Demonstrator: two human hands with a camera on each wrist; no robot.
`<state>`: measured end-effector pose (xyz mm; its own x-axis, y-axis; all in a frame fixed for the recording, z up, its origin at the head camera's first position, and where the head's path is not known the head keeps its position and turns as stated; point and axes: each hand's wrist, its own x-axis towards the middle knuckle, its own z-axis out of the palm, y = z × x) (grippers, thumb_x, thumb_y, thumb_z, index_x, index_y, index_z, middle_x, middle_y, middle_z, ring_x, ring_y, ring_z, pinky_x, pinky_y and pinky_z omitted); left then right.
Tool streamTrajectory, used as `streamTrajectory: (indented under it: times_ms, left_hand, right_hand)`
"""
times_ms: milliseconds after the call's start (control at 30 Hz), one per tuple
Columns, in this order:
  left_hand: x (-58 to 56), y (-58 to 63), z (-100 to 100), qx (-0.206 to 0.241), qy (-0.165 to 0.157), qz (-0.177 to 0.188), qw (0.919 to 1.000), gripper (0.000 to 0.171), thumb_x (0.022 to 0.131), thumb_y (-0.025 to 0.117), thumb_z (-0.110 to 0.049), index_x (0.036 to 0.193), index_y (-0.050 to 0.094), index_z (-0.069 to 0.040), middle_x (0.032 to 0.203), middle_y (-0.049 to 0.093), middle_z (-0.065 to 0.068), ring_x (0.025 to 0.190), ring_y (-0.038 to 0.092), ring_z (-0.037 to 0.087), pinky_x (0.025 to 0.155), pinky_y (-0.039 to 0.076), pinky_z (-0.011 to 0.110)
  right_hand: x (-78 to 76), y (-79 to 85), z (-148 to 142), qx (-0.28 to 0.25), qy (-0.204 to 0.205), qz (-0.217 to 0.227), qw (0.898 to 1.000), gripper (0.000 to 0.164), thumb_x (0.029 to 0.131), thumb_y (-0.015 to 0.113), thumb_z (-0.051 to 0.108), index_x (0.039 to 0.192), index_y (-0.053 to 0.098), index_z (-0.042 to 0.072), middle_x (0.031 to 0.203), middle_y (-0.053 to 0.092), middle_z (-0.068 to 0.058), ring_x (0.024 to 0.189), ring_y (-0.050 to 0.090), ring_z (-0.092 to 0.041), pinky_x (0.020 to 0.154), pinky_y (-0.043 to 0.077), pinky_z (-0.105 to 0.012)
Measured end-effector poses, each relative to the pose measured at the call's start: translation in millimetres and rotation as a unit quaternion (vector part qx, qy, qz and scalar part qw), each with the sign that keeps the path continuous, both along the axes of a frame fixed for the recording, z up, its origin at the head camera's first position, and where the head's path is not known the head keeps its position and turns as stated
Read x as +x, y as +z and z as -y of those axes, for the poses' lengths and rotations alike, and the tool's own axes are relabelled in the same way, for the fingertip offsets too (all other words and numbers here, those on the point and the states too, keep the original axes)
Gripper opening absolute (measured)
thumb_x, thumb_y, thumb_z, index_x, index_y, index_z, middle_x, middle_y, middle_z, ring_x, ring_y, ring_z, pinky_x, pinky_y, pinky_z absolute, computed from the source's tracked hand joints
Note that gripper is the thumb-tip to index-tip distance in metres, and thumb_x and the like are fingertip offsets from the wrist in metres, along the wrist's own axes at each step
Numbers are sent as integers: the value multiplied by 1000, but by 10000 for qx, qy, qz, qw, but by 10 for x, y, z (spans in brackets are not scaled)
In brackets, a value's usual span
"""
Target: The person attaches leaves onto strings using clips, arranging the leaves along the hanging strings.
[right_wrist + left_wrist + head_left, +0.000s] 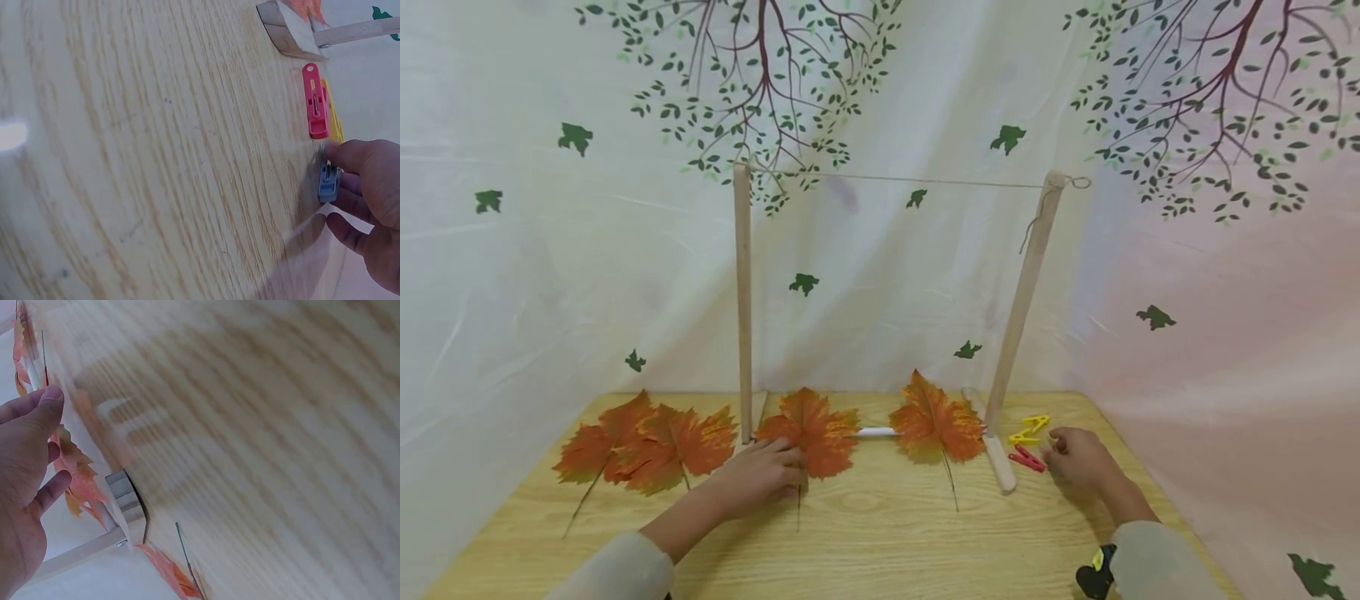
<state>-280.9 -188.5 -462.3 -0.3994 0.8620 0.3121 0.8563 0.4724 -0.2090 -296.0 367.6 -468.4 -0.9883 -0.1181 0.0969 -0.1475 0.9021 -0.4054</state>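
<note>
My left hand (767, 475) is at the lower left of an orange maple-like leaf (823, 433) beside the stand's left post. In the left wrist view, thumb and forefinger pinch this leaf at its thin stem (44, 356). At the table's right, my right hand (1078, 457) has its fingers curled. The right wrist view shows its thumb and fingers around a grey-blue clothespin (327, 181), which the hand hides in the head view. Close by lie a red clothespin (1027, 457) and yellow clothespins (1030, 427).
A wooden stand has a left post (743, 300) and a right post (1026, 292), with a string (910, 180) tied between their tops. Another leaf (936, 421) lies by the right foot (1002, 467). Overlapping leaves (677, 446) lie at the left of the wooden table (880, 550).
</note>
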Motion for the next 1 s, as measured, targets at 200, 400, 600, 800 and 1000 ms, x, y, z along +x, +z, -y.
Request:
streamTrajectory:
  times_ms: [200,400,600,800,1000]
  left_hand:
    - [16,87,-43,237,-23,335,9992,13,91,77,-24,104,78,-21,106,71,-7,99,60,15,83,55,36]
    - [-32,117,-50,861,-172,519,9948,13,89,80,-18,101,79,-15,101,72,-7,94,61,14,81,55,33]
    - [-51,138,-76,1319,-237,789,9878,6,92,77,-15,98,77,-16,99,71,-8,91,61,11,79,54,32]
    - [-81,208,-153,1646,-155,1029,9809,7,96,72,-16,100,78,-16,97,73,-8,90,61,9,81,52,33]
    - [-139,306,-231,2140,-43,1608,9635,13,97,71,-12,106,78,-18,101,75,-7,94,65,10,84,53,38]
  right_hand:
    - [38,43,1,-66,-70,112,9999,41,96,66,11,123,59,-19,109,68,-28,107,65,-45,92,52,-60]
    - [71,103,-40,-255,157,-214,9993,38,96,65,8,121,60,-21,104,71,-26,101,67,-41,88,54,-58]
    - [62,164,-77,-274,374,-700,9965,31,93,66,3,115,64,-19,95,71,-19,91,67,-34,81,55,-55]
    - [71,309,-60,-319,493,-900,9942,30,93,69,3,116,64,-16,97,71,-17,88,67,-29,78,57,-51]
    - [113,491,14,-575,506,-856,9934,27,94,69,4,117,65,-10,100,71,-14,88,68,-24,75,59,-42]
